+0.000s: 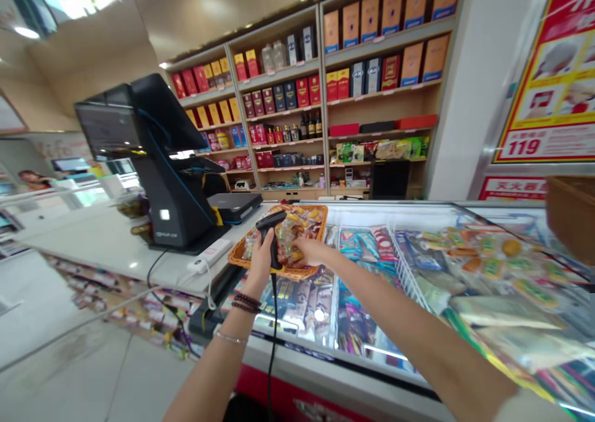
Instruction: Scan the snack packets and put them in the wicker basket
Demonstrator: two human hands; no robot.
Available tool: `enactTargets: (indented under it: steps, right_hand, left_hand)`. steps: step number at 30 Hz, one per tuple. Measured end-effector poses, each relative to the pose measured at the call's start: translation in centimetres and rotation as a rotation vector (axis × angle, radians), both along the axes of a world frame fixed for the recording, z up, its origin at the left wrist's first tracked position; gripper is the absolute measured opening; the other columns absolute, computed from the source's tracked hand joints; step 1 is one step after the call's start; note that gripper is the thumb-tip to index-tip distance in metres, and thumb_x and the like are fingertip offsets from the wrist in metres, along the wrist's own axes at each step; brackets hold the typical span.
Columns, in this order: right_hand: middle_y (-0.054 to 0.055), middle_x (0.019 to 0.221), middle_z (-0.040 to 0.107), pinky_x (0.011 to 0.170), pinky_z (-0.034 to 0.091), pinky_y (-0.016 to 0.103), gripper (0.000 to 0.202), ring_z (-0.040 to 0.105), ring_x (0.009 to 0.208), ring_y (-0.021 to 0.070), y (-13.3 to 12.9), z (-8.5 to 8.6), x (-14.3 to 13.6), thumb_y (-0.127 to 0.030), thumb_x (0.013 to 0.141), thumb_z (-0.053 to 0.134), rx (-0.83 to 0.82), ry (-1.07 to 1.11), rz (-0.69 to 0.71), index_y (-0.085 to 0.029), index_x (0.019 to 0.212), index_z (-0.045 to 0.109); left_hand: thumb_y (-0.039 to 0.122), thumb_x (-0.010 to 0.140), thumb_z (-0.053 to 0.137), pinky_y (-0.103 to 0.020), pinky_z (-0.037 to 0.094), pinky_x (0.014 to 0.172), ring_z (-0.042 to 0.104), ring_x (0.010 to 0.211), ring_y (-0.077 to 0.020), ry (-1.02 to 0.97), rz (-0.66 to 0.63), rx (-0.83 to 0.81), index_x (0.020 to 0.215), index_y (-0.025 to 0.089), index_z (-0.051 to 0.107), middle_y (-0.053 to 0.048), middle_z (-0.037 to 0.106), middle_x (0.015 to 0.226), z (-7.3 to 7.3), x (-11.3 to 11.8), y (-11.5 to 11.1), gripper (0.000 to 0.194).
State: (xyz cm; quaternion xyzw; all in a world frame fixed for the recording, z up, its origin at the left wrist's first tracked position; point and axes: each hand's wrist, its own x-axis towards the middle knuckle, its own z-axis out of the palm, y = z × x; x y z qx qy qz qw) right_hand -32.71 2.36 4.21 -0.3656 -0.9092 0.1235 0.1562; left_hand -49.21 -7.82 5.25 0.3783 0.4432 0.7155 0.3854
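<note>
My left hand (261,259) is wrapped round the handle of a black barcode scanner (274,236), whose cable hangs down over the freezer front. The scanner is held above a wicker basket (323,224) of small wrapped snacks (297,222). Inside the basket, my right hand (309,250) reaches among the packets with its fingers bent down and partly hidden. What its fingertips touch is too small to make out. The basket rests on the glass top of a chest freezer.
Frozen packets (360,245) lie under the freezer glass (465,211). To the left, a counter (111,242) holds a black register (167,193), a scale (235,204) and a white power strip (211,254). Shelves of boxes stand behind; a brown box (571,217) is at right.
</note>
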Motion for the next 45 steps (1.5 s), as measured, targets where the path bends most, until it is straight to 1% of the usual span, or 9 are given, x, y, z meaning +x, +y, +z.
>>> enactTargets:
  steps: [2,5,8,12,16,24,30,35,45]
  right_hand:
    - [0.014,0.139,0.087,0.100,0.062,0.037,0.055,0.084,0.125,0.0376,-0.4,-0.4,-0.6,-0.024,0.079,0.110,0.011,-0.047,-0.044,-0.026,0.131,0.089]
    - [0.017,0.145,0.083,0.109,0.060,0.039,0.030,0.081,0.132,0.0345,-0.1,-0.9,-0.4,-0.014,0.097,0.089,0.048,0.056,-0.103,-0.021,0.125,0.087]
    - [0.012,0.124,0.086,0.109,0.058,0.039,0.010,0.081,0.121,0.0298,0.8,-0.9,0.8,-0.016,0.103,0.076,-0.048,0.379,-0.190,-0.021,0.109,0.082]
    - [0.000,0.088,0.081,0.088,0.058,0.035,0.019,0.077,0.092,0.0251,1.9,-1.4,4.4,-0.042,0.093,0.085,-0.404,0.957,-0.305,-0.025,0.090,0.076]
    - [0.001,0.087,0.085,0.077,0.058,0.031,0.032,0.080,0.088,0.0242,1.6,-3.3,10.5,-0.048,0.073,0.100,-0.650,1.237,-0.309,-0.028,0.087,0.079]
    - [0.007,0.096,0.092,0.081,0.071,0.037,0.036,0.091,0.098,0.0315,-0.7,-6.5,21.0,-0.038,0.073,0.106,-0.649,1.416,-0.537,-0.030,0.086,0.073]
    - [0.002,0.085,0.086,0.074,0.070,0.043,0.053,0.087,0.085,0.0323,-0.5,-8.2,24.6,-0.055,0.069,0.107,-0.448,1.490,-0.658,-0.032,0.097,0.069]
    - [0.001,0.087,0.085,0.079,0.068,0.044,0.059,0.085,0.086,0.0314,0.5,-8.6,25.3,-0.068,0.071,0.100,-0.394,1.381,-0.632,-0.033,0.111,0.075]
    - [0.004,0.091,0.088,0.080,0.069,0.045,0.057,0.087,0.099,0.0364,1.4,-9.2,26.3,-0.065,0.071,0.102,-0.459,1.312,-0.630,-0.032,0.110,0.076]
  left_hand:
    - [0.090,0.059,0.106,-0.025,0.038,0.044,0.048,0.047,-0.0118,0.009,-0.023,-0.033,0.076,0.027,0.059,0.005,0.056,0.057,-0.6,-0.4,-0.4,0.080]
    - [0.092,0.060,0.105,-0.027,0.041,0.046,0.053,0.050,-0.0139,0.006,-0.027,-0.058,0.075,0.027,0.058,0.003,0.058,0.058,-1.3,-0.3,-0.9,0.081]
    - [0.092,0.061,0.104,-0.027,0.042,0.047,0.055,0.050,-0.0142,0.006,-0.048,-0.055,0.075,0.027,0.059,0.002,0.060,0.060,-1.6,0.7,-1.0,0.081]
    - [0.092,0.066,0.101,-0.025,0.040,0.048,0.054,0.050,-0.0127,-0.009,-0.119,-0.047,0.077,0.024,0.061,0.003,0.059,0.060,-1.3,3.3,-0.7,0.079]
    - [0.089,0.070,0.101,-0.025,0.039,0.049,0.053,0.049,-0.0111,-0.040,-0.215,-0.025,0.082,0.023,0.063,0.003,0.062,0.064,-1.0,7.3,-0.2,0.076]
    - [0.093,0.068,0.099,-0.024,0.042,0.047,0.055,0.049,-0.0111,0.008,-0.459,-0.017,0.081,0.024,0.063,0.003,0.063,0.063,-2.7,15.8,0.9,0.079]
    - [0.099,0.072,0.090,-0.025,0.039,0.046,0.051,0.046,-0.0103,0.122,-0.583,-0.066,0.077,0.024,0.061,0.002,0.061,0.061,-6.1,20.5,2.5,0.081]
    - [0.098,0.070,0.090,-0.026,0.038,0.045,0.050,0.045,-0.0099,0.131,-0.623,-0.096,0.082,0.025,0.060,0.003,0.062,0.064,-7.9,21.1,3.3,0.080]
    - [0.096,0.081,0.084,-0.027,0.033,0.044,0.045,0.042,-0.0101,0.255,-0.634,-0.106,0.079,0.025,0.060,0.004,0.058,0.059,-8.8,19.4,3.0,0.075]
